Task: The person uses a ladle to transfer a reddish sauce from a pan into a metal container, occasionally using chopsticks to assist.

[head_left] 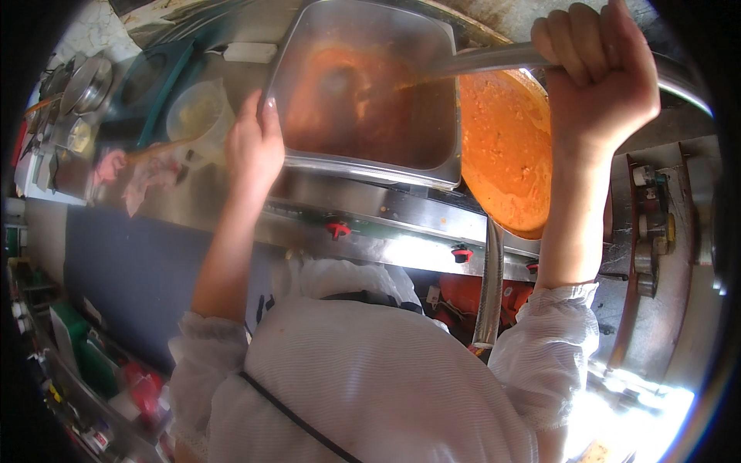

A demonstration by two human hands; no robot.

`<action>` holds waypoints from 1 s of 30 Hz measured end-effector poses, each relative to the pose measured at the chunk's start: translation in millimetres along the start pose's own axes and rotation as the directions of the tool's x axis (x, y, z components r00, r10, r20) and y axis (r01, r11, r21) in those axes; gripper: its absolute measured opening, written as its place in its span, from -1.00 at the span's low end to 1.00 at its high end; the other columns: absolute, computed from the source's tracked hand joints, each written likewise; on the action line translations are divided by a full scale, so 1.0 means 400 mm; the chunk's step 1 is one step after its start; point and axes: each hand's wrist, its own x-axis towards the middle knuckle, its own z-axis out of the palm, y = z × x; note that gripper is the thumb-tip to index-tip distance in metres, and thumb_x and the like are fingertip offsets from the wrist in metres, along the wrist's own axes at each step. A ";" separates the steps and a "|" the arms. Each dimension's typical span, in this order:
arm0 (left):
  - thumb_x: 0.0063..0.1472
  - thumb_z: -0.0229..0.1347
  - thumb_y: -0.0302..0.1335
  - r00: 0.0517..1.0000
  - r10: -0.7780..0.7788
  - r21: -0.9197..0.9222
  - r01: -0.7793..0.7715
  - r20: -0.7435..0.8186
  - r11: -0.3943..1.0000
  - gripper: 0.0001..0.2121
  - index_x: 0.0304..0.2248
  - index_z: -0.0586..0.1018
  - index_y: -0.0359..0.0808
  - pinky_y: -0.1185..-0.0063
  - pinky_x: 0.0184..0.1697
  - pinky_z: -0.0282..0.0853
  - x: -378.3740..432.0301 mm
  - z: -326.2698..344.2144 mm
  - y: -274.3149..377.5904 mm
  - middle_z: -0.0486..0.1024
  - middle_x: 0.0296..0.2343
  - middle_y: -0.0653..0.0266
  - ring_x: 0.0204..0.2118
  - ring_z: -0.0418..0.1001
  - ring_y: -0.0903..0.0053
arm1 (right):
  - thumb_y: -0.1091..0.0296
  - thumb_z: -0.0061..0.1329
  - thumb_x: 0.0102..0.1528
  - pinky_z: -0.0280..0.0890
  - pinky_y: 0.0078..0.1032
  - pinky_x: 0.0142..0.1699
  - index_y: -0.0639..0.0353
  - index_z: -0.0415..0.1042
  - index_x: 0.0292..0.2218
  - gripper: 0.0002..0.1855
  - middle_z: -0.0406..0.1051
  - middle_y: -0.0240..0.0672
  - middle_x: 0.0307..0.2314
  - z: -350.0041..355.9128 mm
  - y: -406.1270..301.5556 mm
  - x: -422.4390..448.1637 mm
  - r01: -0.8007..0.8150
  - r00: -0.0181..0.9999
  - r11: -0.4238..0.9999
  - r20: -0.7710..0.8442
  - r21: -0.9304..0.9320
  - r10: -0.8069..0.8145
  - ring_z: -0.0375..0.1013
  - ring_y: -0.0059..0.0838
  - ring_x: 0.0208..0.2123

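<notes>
A deep rectangular stainless-steel food pan (370, 159) rests over the cooktop, with reddish-orange sauce (376, 124) inside, partly veiled by haze. My left hand (255, 142) grips its left rim. In my right hand (596, 75), raised at the upper right, is the metal handle of a long utensil (501, 58). That utensil slants left across the food pan's right rim, and its far end is blurred at the sauce. Just right of the food pan sits a wide frying pan of thick orange sauce (506, 153), its long metal handle (492, 283) pointing toward me.
Red control knobs (337, 230) line the steel stove front (399, 249). Left on the counter are a translucent plastic jug (200, 116), a pink cloth (145, 179), a teal-edged scale-like device (150, 81) and metal bowls (87, 84). Several small containers (648, 254) stand on a right-hand shelf.
</notes>
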 end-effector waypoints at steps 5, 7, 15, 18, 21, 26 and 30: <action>0.08 -0.24 -0.29 1.000 -0.020 0.013 0.020 0.008 1.000 -0.66 -0.21 0.32 -0.34 0.43 -0.24 0.20 0.003 0.002 0.000 0.38 -0.41 -0.03 -0.32 0.32 0.16 | 0.25 -0.35 0.01 -0.18 -0.67 -0.75 -0.01 -0.04 -0.83 -0.58 -0.09 -0.54 -0.94 0.026 -0.035 0.001 0.024 1.000 0.963 -0.001 -0.268 -0.025 -0.15 -0.69 -0.89; 0.08 -0.24 -0.29 1.000 -0.016 -0.004 0.016 -0.001 1.000 -0.66 -0.21 0.32 -0.34 0.42 -0.24 0.19 0.002 0.000 0.003 0.38 -0.41 -0.02 -0.32 0.32 0.16 | 0.25 -0.34 0.01 -0.19 -0.67 -0.75 -0.01 -0.03 -0.83 -0.58 -0.08 -0.54 -0.94 0.042 -0.061 -0.004 0.042 0.999 0.944 -0.002 -0.328 -0.045 -0.15 -0.69 -0.89; 0.07 -0.22 -0.30 1.000 -0.001 -0.001 0.001 -0.019 1.000 -0.67 -0.22 0.32 -0.34 0.42 -0.24 0.19 0.001 -0.003 0.003 0.38 -0.42 -0.03 -0.33 0.32 0.15 | 0.26 -0.30 -0.01 -0.21 -0.68 -0.74 -0.04 -0.05 -0.83 -0.58 -0.10 -0.57 -0.93 0.037 -0.094 -0.017 0.122 0.990 0.976 0.098 -0.179 -0.106 -0.18 -0.70 -0.89; 0.07 -0.22 -0.30 0.999 -0.037 -0.026 0.038 0.013 0.999 -0.66 -0.22 0.32 -0.35 0.42 -0.24 0.19 0.002 -0.006 0.006 0.38 -0.42 -0.03 -0.33 0.32 0.15 | 0.26 -0.29 -0.02 -0.21 -0.69 -0.74 -0.05 -0.06 -0.83 -0.58 -0.11 -0.58 -0.93 0.046 -0.051 0.007 0.151 0.984 0.963 -0.059 -0.222 -0.168 -0.19 -0.71 -0.88; 0.08 -0.23 -0.30 0.999 -0.045 -0.037 0.046 0.018 0.998 -0.66 -0.22 0.32 -0.36 0.42 -0.24 0.19 -0.002 -0.012 0.013 0.37 -0.41 -0.03 -0.32 0.32 0.15 | 0.26 -0.27 -0.03 -0.22 -0.69 -0.74 -0.06 -0.07 -0.83 -0.58 -0.11 -0.59 -0.93 0.050 -0.002 0.039 0.139 0.968 0.959 -0.171 -0.246 -0.184 -0.20 -0.71 -0.88; 0.08 -0.24 -0.30 0.996 -0.080 -0.014 0.080 0.038 0.997 -0.66 -0.22 0.32 -0.36 0.43 -0.23 0.18 -0.002 -0.009 0.015 0.36 -0.39 -0.04 -0.31 0.31 0.14 | 0.34 -0.24 -0.06 -0.22 -0.68 -0.74 -0.03 -0.03 -0.82 -0.62 -0.11 -0.58 -0.91 -0.097 0.056 0.088 -0.111 0.969 0.910 -0.161 0.400 0.189 -0.16 -0.69 -0.87; 0.08 -0.24 -0.30 0.997 -0.070 -0.027 0.071 0.044 0.997 -0.66 -0.21 0.31 -0.35 0.42 -0.24 0.19 0.000 -0.008 0.004 0.37 -0.39 -0.03 -0.32 0.31 0.14 | 0.40 -0.22 -0.08 -0.20 -0.67 -0.75 0.01 0.01 -0.79 -0.66 -0.10 -0.56 -0.90 0.026 0.044 0.093 -0.015 0.805 0.983 -0.585 -0.182 -0.096 -0.14 -0.68 -0.88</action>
